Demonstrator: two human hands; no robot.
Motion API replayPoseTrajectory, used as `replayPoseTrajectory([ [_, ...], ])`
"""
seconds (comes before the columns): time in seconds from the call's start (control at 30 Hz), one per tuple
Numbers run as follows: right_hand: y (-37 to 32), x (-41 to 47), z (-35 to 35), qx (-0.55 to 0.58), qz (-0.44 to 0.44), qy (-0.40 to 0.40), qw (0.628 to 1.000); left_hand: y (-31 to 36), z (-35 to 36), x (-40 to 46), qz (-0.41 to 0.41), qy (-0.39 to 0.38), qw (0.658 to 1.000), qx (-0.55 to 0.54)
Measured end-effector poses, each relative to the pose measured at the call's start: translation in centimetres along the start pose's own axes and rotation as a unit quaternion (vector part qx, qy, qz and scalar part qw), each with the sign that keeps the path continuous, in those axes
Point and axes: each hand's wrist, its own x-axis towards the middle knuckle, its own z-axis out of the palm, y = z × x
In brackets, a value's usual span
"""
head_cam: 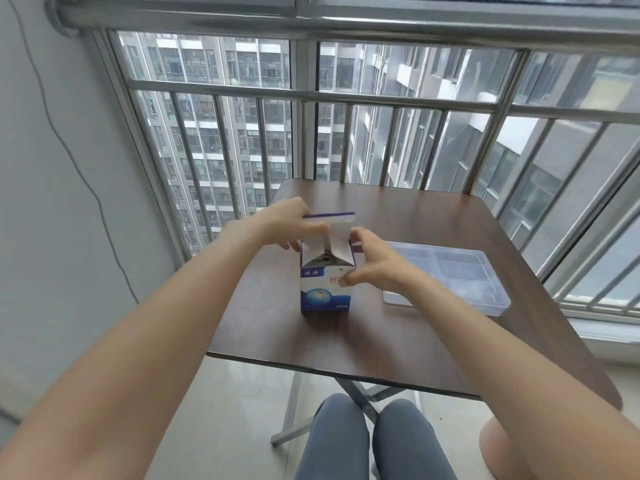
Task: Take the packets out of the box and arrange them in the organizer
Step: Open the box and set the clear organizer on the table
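A small blue-and-white box (323,289) stands upright near the middle of the brown table (398,341). Its top is open and the lid flap (337,221) stands up. My left hand (289,220) pinches the upper left edge of that flap. My right hand (375,263) grips the box's right side, thumb on the front face and fingers at the top rim. Dark contents show faintly inside the opening; no packet can be made out. A clear plastic organizer (485,292) with several compartments lies flat to the right of the box.
The table is small, with its near edge (311,365) just beyond my knees (374,441). A metal window railing (311,95) runs close behind the table's far edge. A grey wall (52,202) stands to the left.
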Motion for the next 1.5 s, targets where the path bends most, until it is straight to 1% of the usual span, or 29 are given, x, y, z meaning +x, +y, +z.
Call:
replayPoseTrajectory([
  [0.03,0.0,0.0,0.0,0.006,0.001,-0.003,1.0,-0.3,0.4,0.0,-0.028,0.045,0.999,-0.01],
  [0.07,0.0,-0.1,0.0,0.011,0.002,-0.006,1.0,-0.6,0.9,-0.2,-0.063,0.107,0.992,0.009],
  [0.13,-0.1,-0.1,0.0,0.028,0.006,-0.009,1.0,-1.1,2.0,-0.5,-0.13,0.259,0.956,0.048],
  [0.17,-0.2,-0.2,0.1,0.038,0.011,-0.009,0.999,-1.3,2.5,-0.7,-0.128,0.319,0.939,0.029],
  [0.2,-0.2,-0.3,0.2,0.049,0.016,-0.008,0.999,-1.2,3.0,-0.9,-0.097,0.352,0.931,-0.005],
  [0.23,-0.2,-0.5,0.3,0.06,0.021,-0.008,0.998,-1.0,3.5,-1.1,-0.049,0.353,0.934,-0.032],
  [0.27,-0.2,-0.6,0.4,0.071,0.024,-0.008,0.997,-0.8,3.9,-1.2,-0.003,0.328,0.944,-0.041],
  [0.3,-0.1,-0.7,0.6,0.083,0.025,-0.005,0.996,-0.6,4.2,-1.5,0.026,0.285,0.958,-0.028],
  [0.37,0.0,-0.9,1.0,0.106,0.018,0.014,0.994,-0.5,4.6,-2.1,0.022,0.19,0.981,0.035],
  [0.43,0.0,-1.0,1.2,0.119,0.004,0.047,0.992,-0.6,4.5,-2.3,0.0,0.147,0.988,0.048],
  [0.47,0.0,-1.0,1.3,0.124,-0.003,0.062,0.99,-0.5,4.4,-2.6,-0.001,0.149,0.989,0.028],
  [0.53,-0.3,-1.0,1.4,0.122,-0.019,0.099,0.987,-0.2,4.1,-3.0,0.004,0.176,0.984,-0.033],
  [0.6,-0.8,-1.1,1.1,0.095,-0.039,0.14,0.985,0.1,3.8,-3.4,0.003,0.21,0.974,-0.084],
  [0.63,-0.9,-1.2,1.0,0.076,-0.049,0.166,0.982,0.1,3.7,-3.7,-0.003,0.227,0.97,-0.089],
  [0.7,-0.8,-1.4,1.0,0.034,-0.059,0.228,0.971,-0.4,3.7,-4.1,-0.01,0.26,0.965,-0.044],
  [0.77,-0.1,-1.6,1.2,-0.004,-0.048,0.254,0.966,-0.9,4.1,-4.4,-0.012,0.255,0.965,0.06],
  [0.8,0.2,-1.7,1.4,-0.023,-0.036,0.253,0.967,-1.2,4.4,-4.4,-0.009,0.246,0.965,0.093],
  [0.83,0.5,-1.8,1.6,-0.042,-0.025,0.251,0.967,-1.2,4.6,-4.5,-0.011,0.235,0.967,0.097],
  [0.93,0.6,-1.8,2.0,-0.088,0.005,0.245,0.966,-0.7,5.3,-4.4,-0.021,0.232,0.971,0.047],
  [1.03,0.2,-1.7,2.5,-0.023,0.051,0.205,0.977,-0.3,5.9,-4.3,-0.033,0.25,0.968,-0.002],
  [1.1,0.1,-1.8,3.0,0.028,0.069,0.202,0.977,-0.2,6.5,-4.4,-0.038,0.224,0.974,-0.005],
  [1.13,0.0,-1.9,3.2,0.033,0.071,0.201,0.977,-0.2,6.6,-4.5,-0.043,0.21,0.977,-0.002],
  [1.23,-0.2,-2.1,3.3,0.048,0.074,0.193,0.977,0.1,6.7,-4.2,-0.056,0.221,0.973,0.017],
  [1.3,-0.1,-2.5,2.7,0.074,0.07,0.17,0.98,1.1,7.0,-4.2,-0.08,0.253,0.96,0.085],
  [1.33,0.2,-2.8,2.1,0.069,0.068,0.163,0.982,1.9,7.4,-4.2,-0.071,0.292,0.945,0.128],
  [1.37,0.6,-3.3,1.4,0.05,0.063,0.16,0.984,2.7,7.8,-4.1,-0.029,0.34,0.926,0.159],
  [1.43,2.1,-4.6,-0.4,-0.003,0.041,0.169,0.985,4.8,8.8,-3.6,0.124,0.409,0.889,0.164],
  [1.47,3.1,-5.3,-1.4,-0.034,0.029,0.174,0.984,5.8,9.7,-3.2,0.204,0.407,0.875,0.165],
  [1.5,4.4,-6.0,-2.3,-0.07,0.024,0.175,0.982,7.0,10.7,-2.9,0.274,0.385,0.864,0.175],
])
